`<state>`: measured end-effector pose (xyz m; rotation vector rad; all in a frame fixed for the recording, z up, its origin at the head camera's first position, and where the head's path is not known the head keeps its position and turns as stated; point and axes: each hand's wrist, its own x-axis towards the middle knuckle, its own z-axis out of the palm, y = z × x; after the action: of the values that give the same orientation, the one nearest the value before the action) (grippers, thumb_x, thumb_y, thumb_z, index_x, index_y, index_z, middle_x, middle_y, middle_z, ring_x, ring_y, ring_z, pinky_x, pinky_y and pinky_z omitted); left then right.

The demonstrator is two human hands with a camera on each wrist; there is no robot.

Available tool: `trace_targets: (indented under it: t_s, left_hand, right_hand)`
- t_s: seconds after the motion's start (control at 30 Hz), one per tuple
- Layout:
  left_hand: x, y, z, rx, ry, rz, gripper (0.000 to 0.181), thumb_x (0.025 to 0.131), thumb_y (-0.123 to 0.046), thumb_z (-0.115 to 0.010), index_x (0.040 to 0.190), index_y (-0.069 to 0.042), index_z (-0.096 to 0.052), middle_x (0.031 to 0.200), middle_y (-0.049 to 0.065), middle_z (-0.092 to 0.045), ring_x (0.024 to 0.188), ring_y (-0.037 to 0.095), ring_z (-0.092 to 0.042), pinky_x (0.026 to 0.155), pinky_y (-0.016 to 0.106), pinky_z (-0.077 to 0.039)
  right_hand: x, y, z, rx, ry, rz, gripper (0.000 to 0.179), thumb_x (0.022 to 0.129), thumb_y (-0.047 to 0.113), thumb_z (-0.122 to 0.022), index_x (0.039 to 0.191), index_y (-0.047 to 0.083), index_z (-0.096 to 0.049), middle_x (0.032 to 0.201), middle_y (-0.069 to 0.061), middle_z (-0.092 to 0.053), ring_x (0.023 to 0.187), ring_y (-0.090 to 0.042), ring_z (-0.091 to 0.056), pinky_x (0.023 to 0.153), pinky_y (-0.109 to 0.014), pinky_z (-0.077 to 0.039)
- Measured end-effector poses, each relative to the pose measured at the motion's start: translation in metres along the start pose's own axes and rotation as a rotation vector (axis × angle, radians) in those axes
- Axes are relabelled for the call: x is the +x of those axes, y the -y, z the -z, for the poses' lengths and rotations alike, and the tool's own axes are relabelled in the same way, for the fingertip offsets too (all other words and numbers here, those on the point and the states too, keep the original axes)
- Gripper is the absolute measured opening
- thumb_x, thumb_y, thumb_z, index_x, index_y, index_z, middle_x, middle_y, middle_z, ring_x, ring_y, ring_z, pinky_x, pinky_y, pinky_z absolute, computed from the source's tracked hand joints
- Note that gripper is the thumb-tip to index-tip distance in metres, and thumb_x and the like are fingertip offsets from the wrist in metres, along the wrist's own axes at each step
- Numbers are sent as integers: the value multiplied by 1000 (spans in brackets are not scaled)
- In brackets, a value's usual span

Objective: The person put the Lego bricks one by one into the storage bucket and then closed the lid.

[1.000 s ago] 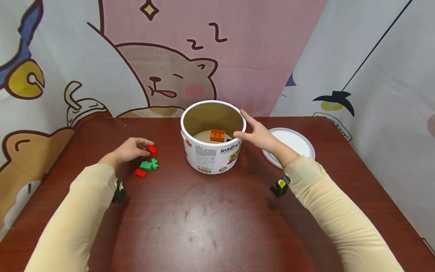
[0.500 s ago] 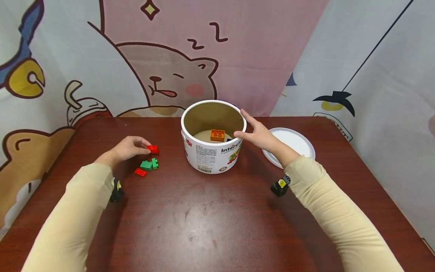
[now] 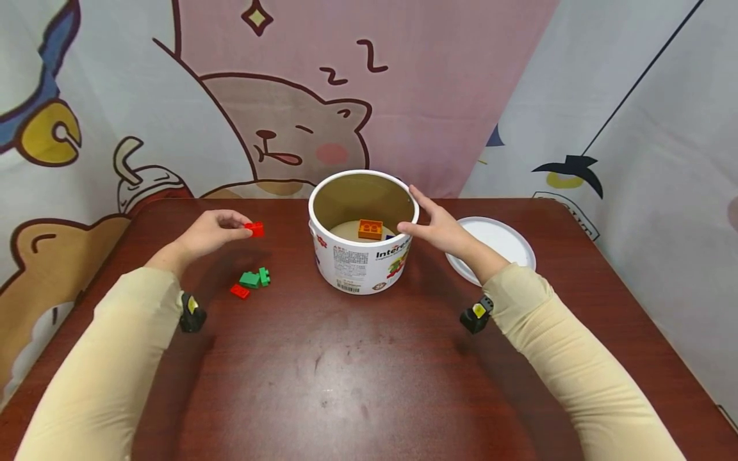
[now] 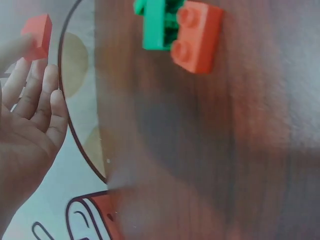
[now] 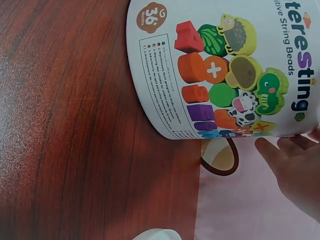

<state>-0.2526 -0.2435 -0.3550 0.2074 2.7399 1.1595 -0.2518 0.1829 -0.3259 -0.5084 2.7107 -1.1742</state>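
My left hand (image 3: 204,235) pinches a red toy brick (image 3: 257,228) between thumb and fingertips, raised over the left back of the table. In the left wrist view the red brick (image 4: 37,37) stands between the thumb and fingers. Below the hand lie another red brick (image 3: 239,291) and two green bricks (image 3: 250,280) close together. My right hand (image 3: 441,232) rests on the right side of a white printed tub (image 3: 352,266), thumb and index finger spread along its rim. Inside the tub are an orange brick (image 3: 370,230) and part of a dark blue piece (image 3: 389,237).
A round white lid (image 3: 501,240) lies flat on the brown table (image 3: 334,371) to the right of the tub, partly behind the right forearm. A cartoon-printed cloth (image 3: 438,83) hangs along the table's back edge.
My left hand has picked up the red brick from beside the green bricks and lifted it up and back. The right hand and the tub have stayed in place.
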Motion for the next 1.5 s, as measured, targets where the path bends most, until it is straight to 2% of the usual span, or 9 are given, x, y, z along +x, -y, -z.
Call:
trace_targets:
  t_s: [0.2, 0.4, 0.63, 0.87, 1.0, 1.2, 1.5]
  left_hand:
    - [0, -16, 6, -24, -29, -19, 38, 88, -28, -65, 112, 0, -60, 90, -4, -61, 84, 8, -52, 75, 28, -41]
    - [0, -28, 12, -19, -69, -28, 35, 88, -27, -64, 111, -1, -60, 89, -7, -60, 82, 4, -52, 75, 26, -43]
    - [-2, -39, 19, -24, -74, -46, 35, 88, -28, -64, 110, -2, -59, 84, -13, -59, 81, 3, -53, 76, 25, -40]
    - [-3, -51, 25, -28, -84, -39, 37, 88, -31, -63, 113, -3, -58, 88, -13, -59, 85, 3, -51, 80, 29, -38]
    - [-2, -61, 26, -44, -90, -53, 37, 88, -31, -64, 112, -4, -58, 86, -13, -59, 85, 7, -53, 79, 30, -38]
    - [1, -77, 26, -64, -87, -75, 36, 88, -31, -64, 113, -6, -58, 86, -14, -59, 85, 6, -52, 79, 30, -38]
    - [10, -101, 18, -91, -76, -143, 32, 87, -29, -65, 108, -6, -61, 86, -11, -60, 84, 7, -54, 77, 28, -39]
  right_hand:
    - [-1, 1, 0, -3, 6, 4, 92, 84, 44, -66, 151, 13, -12, 157, -9, -14, 145, -27, -14, 116, -48, -15]
    - [-2, 1, 1, -9, -4, 23, 97, 80, 50, -67, 151, 12, -13, 157, -10, -15, 144, -27, -16, 116, -45, -15]
    - [-1, 1, 1, -17, -4, 18, 96, 81, 51, -66, 151, 13, -13, 157, -9, -15, 144, -27, -16, 116, -46, -15]
    - [-2, 1, 1, -8, -1, 15, 97, 80, 52, -66, 151, 12, -13, 157, -10, -15, 144, -28, -16, 116, -47, -16]
    - [-1, 2, 1, -7, -1, 12, 101, 77, 58, -65, 151, 12, -13, 157, -9, -15, 144, -28, -17, 115, -48, -16]
    - [-1, 1, 1, -16, -1, 12, 96, 81, 50, -66, 151, 12, -13, 157, -9, -15, 144, -28, -17, 116, -47, -16]
    - [0, 1, 2, -16, 5, 9, 95, 81, 49, -67, 151, 13, -12, 157, -9, -14, 144, -28, -16, 116, -47, -15]
